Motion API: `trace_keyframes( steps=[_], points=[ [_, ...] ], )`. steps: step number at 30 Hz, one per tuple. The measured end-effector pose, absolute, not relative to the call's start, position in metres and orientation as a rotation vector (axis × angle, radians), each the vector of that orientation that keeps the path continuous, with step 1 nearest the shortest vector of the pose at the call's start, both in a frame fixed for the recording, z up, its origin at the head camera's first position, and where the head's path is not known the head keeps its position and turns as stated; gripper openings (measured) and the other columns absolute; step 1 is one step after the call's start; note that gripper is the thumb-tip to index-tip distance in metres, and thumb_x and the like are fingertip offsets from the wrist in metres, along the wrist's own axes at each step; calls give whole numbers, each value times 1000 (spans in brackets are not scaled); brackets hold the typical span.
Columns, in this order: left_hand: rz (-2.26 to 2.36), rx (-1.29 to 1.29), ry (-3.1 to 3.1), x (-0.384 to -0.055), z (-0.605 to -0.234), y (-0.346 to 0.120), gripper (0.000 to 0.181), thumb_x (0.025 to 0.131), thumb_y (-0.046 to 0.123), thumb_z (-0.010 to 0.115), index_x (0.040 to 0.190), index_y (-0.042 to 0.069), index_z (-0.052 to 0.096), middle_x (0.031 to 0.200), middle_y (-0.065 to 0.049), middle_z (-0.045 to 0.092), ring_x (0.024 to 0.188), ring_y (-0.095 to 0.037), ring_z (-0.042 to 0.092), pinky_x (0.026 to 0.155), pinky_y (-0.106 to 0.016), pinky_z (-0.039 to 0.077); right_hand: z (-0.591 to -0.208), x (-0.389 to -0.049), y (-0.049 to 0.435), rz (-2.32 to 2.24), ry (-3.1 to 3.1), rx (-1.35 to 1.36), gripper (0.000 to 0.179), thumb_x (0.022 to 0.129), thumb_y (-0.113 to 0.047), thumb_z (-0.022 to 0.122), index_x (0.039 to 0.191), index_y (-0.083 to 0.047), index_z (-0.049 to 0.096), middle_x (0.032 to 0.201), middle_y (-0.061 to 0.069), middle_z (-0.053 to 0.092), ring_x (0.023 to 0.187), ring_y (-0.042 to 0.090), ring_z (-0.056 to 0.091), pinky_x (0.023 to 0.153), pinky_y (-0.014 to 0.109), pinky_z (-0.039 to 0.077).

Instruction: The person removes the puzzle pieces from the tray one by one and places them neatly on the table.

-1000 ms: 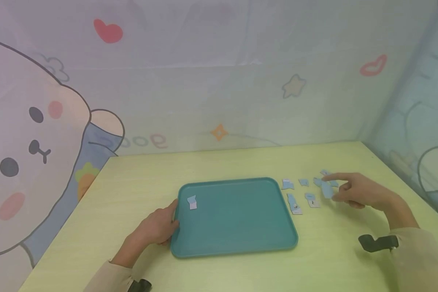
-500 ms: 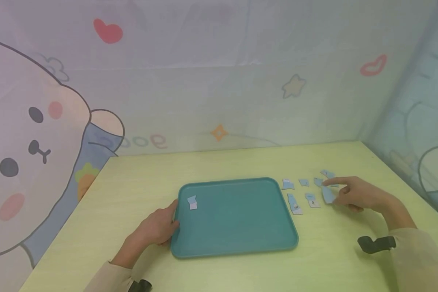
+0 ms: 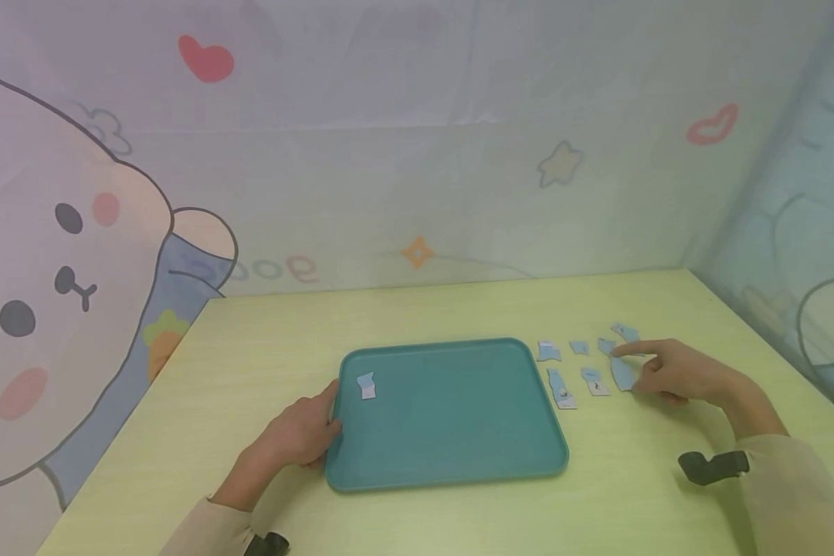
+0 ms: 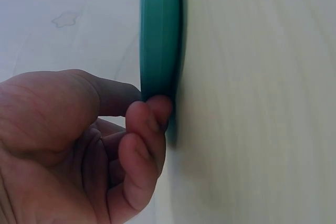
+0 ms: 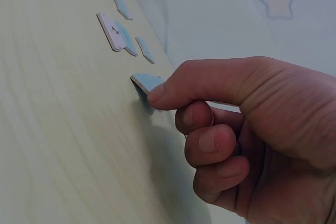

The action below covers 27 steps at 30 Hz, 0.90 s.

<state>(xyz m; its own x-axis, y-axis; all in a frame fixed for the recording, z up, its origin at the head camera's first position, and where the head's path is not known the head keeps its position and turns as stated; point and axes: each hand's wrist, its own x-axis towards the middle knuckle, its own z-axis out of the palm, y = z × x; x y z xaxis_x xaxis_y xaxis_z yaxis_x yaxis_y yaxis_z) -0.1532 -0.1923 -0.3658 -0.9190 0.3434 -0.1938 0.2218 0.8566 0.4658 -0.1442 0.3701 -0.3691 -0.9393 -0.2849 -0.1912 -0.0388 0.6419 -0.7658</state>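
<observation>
My left hand (image 3: 300, 430) grips the left rim of a teal tray (image 3: 452, 425). In the left wrist view the thumb lies on the tray's edge (image 4: 160, 35), and curled fingers meet it from the outer side. One blue-and-white puzzle piece (image 3: 366, 385) lies inside the tray near its far left corner. To the right of the tray, my right hand (image 3: 691, 374) pinches a light blue puzzle piece (image 3: 623, 374) between thumb and index finger. The right wrist view shows this piece (image 5: 147, 81) tilted, one edge lifted over the table. The index fingertip is hidden there.
Several puzzle pieces lie between tray and right hand, among them a long one (image 3: 561, 388) and one with a dark mark (image 3: 594, 381). Behind the hand lies another piece (image 3: 625, 333). A patterned cloth backdrop (image 3: 417, 154) rises behind the yellow table (image 3: 459, 525).
The right hand has drawn slightly nearer and to the left with the pinched piece, uncovering more of the piece behind. The left hand and tray look unchanged.
</observation>
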Motion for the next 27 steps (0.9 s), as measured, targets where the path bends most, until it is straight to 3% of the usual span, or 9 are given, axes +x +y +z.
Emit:
trace_keyframes(
  steps=[27],
  points=[
    [642, 397, 2752, -154, -365, -191, 67, 104, 8, 49, 163, -10, 22, 56, -6, 57, 44, -15, 53, 50, -28, 42, -372, -146, 371, -1152, 2580, -205, 71, 89, -4, 70, 155, 6, 45, 59, -5, 40, 47, 8, 33, 49, 26, 36]
  ],
)
